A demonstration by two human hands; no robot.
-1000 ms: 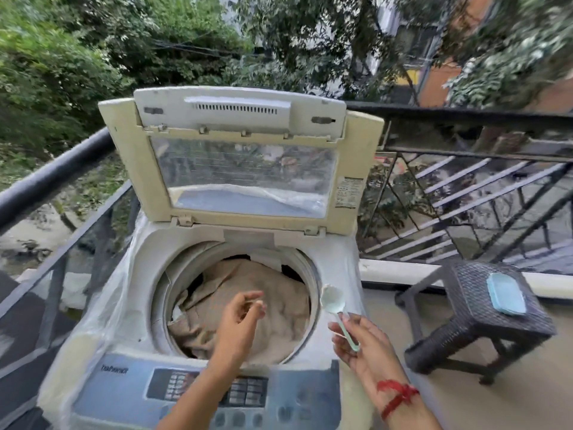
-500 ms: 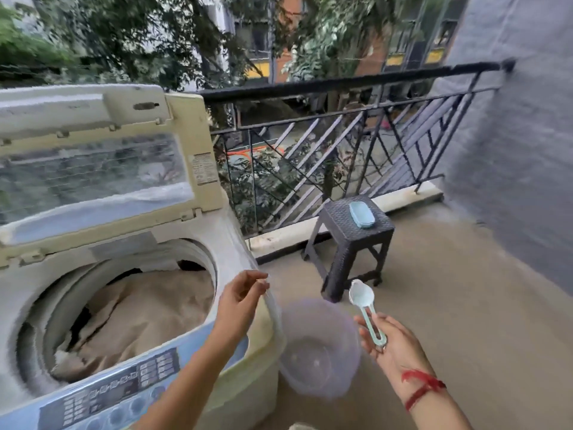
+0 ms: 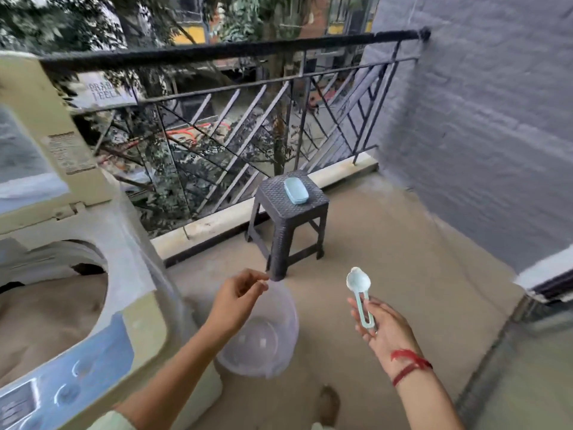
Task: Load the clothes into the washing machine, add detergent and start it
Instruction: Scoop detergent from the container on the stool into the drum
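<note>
Clothes [image 3: 40, 321], a beige heap, lie inside the drum of the washing machine [image 3: 133, 268], which stands at the left edge of the view with its lid [image 3: 34, 97] raised upright and its blue control panel [image 3: 77, 373] at the near edge. The left grip [image 3: 238, 301] hovers just beside the machine's right corner, above a translucent basin [image 3: 273, 346] on the balcony floor; its fingers are loosely curled, thumb and forefinger close together, with nothing visible between them. The right grip [image 3: 383, 325] is turned palm up and holds a pale blue scoop [image 3: 359, 285] by its looped handle, the bowl pointing away from the person; a red thread [image 3: 409, 363] circles that wrist. Further off, a dark woven stool [image 3: 279, 209] stands near the black railing [image 3: 232, 51], with a light blue box [image 3: 296, 186] on its seat.
</note>
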